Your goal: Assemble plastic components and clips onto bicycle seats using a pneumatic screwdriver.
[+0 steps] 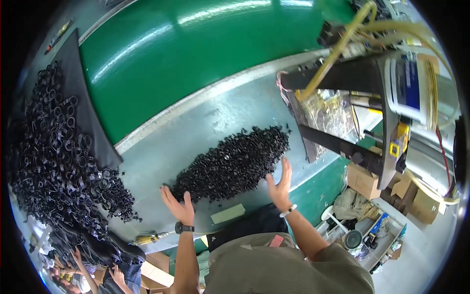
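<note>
A long heap of small black parts (235, 164) lies on the grey-green worktable (147, 169), too small to make out one by one. At its near left end is my left hand (179, 206), fingers apart and thumb raised, with a dark watch on the wrist. My right hand (280, 186) stands by the heap's near right side, its thumb and fingers spread. Nothing shows in either palm. Both hands are close against the heap's edge; whether they touch it I cannot tell.
A larger pile of black ring-shaped clips (68, 147) covers the left. Beyond the table runs a green conveyor belt (186, 63). A dark metal frame (342, 139) stands at right, near cardboard boxes (363, 180). A yellow-handled tool (147, 238) lies near left; another person's hands (117, 275) show lower left.
</note>
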Motion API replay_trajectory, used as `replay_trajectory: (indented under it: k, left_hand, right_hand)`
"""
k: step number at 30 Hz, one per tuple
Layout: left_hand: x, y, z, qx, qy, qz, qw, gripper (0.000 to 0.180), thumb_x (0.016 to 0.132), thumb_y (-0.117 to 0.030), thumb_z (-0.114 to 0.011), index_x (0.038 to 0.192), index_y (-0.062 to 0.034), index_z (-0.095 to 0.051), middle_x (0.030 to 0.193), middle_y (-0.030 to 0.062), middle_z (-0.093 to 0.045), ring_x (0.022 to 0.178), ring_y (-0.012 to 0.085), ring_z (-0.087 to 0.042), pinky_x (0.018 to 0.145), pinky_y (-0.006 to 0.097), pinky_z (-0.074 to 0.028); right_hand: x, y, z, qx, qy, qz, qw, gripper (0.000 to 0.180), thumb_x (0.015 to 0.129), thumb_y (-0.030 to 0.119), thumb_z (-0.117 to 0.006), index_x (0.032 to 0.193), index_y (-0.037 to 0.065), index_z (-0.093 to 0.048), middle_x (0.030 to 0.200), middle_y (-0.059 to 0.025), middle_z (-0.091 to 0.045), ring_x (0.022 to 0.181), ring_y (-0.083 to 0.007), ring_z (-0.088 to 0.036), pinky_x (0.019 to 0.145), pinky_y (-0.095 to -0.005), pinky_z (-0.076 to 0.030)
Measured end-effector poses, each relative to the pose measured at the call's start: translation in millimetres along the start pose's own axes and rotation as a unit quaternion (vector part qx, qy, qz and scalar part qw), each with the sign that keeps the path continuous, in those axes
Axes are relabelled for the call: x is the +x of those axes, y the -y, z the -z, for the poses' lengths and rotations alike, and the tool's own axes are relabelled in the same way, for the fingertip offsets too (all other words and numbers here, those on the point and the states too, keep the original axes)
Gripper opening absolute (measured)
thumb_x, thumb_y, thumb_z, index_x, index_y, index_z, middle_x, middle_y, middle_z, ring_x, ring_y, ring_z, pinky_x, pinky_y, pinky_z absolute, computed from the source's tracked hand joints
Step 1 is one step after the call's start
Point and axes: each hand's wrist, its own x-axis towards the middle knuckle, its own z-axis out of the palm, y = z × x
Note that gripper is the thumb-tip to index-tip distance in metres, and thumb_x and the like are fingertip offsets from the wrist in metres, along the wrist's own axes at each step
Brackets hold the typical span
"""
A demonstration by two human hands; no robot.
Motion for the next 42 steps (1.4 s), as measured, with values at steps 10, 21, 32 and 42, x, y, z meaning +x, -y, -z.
replay_trajectory:
  k: [10,21,32,42]
  left_hand:
    - [-3,-40,-46,0.059,-0.117,-0.095,0.987,0.063,0.085,-0.034,-0.068,0.135,0.0014,-0.052,0.145,0.0286,-0.043,0.132,0.0482,-0.04,0.111,0.056,-0.03]
    - [-14,-87,-83,0.047,-0.102,-0.1,0.989,0.06,0.086,-0.041,-0.066,0.132,-0.0048,-0.057,0.138,0.0253,-0.05,0.123,0.0452,-0.048,0.104,0.054,-0.035]
    - [17,-149,-121,0.033,-0.105,-0.17,0.979,0.06,0.083,-0.045,-0.069,0.13,-0.0088,-0.058,0.134,0.0266,-0.051,0.124,0.0444,-0.047,0.101,0.058,-0.037]
    - [48,-111,-69,-0.018,-0.057,-0.194,0.979,0.064,0.089,-0.041,-0.065,0.138,-0.0033,-0.049,0.146,0.0241,-0.043,0.136,0.0459,-0.036,0.112,0.056,-0.028]
  right_hand:
    - [-23,8,-65,0.011,-0.026,0.07,0.997,0.1,0.066,0.026,-0.084,0.145,-0.003,-0.03,0.149,-0.0286,-0.028,0.137,-0.0481,-0.028,0.113,-0.056,-0.026]
    - [-13,-6,-77,-0.021,-0.051,0.089,0.995,0.089,0.073,0.031,-0.081,0.145,0.005,-0.035,0.149,-0.0299,-0.031,0.137,-0.0511,-0.028,0.109,-0.064,-0.027]
    - [54,-29,-57,-0.077,-0.096,0.138,0.983,0.071,0.084,0.033,-0.072,0.14,0.001,-0.043,0.147,-0.0275,-0.037,0.135,-0.0473,-0.035,0.111,-0.0583,-0.029]
    - [40,-50,-1,-0.06,-0.149,0.07,0.985,0.055,0.082,0.021,-0.074,0.129,0.001,-0.054,0.124,-0.0207,-0.055,0.112,-0.0396,-0.053,0.097,-0.0473,-0.044]
